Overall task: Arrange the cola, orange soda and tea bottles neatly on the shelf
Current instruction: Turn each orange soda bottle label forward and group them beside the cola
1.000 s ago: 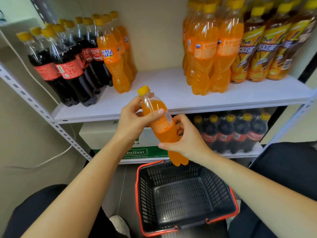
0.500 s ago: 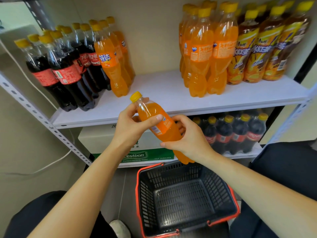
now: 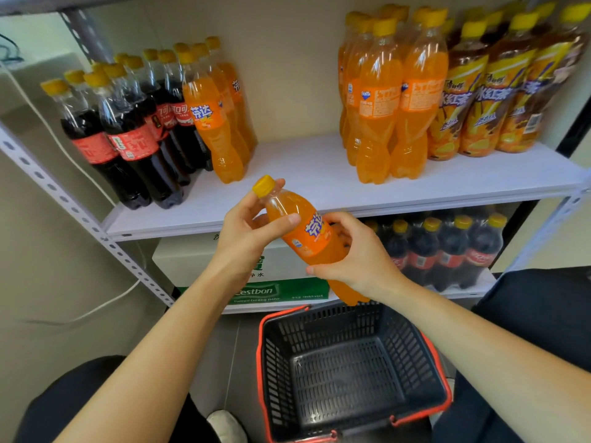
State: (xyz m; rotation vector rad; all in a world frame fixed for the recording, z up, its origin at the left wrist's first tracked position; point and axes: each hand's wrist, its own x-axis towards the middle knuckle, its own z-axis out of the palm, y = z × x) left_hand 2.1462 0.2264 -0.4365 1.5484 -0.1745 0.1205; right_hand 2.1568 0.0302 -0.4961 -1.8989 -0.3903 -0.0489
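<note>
I hold the orange soda bottle (image 3: 311,238) tilted before the front edge of the shelf (image 3: 319,187): my left hand (image 3: 246,231) grasps its neck, my right hand (image 3: 358,257) its lower body.

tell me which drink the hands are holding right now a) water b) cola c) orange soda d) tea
c: the left hand and right hand grip a yellow-capped orange soda bottle, tilted in front of the shelf.
</note>
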